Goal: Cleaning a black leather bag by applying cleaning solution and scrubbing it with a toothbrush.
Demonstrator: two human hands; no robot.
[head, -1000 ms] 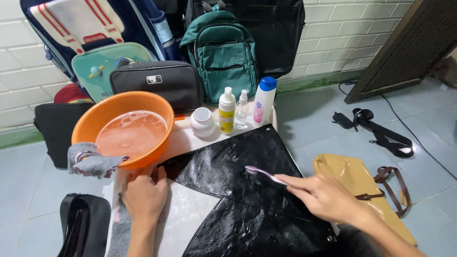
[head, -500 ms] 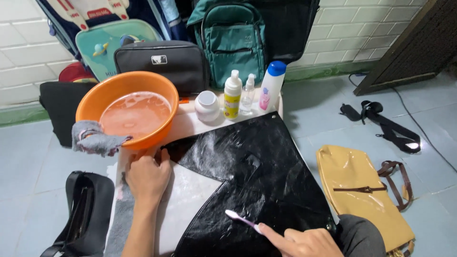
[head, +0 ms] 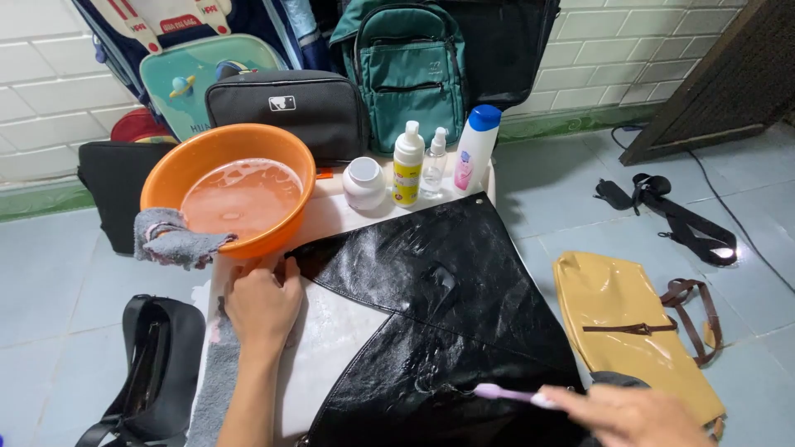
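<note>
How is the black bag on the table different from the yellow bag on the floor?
The black bag lies on the table under both hands; the yellow bag lies on the floor tiles, untouched. The black bag looks wet and foamy, brushed with a toothbrush held in the right hand, while the left hand presses its edge; the yellow bag shows no foam. The black bag looks bigger. Both are shiny and lie flat.
</note>
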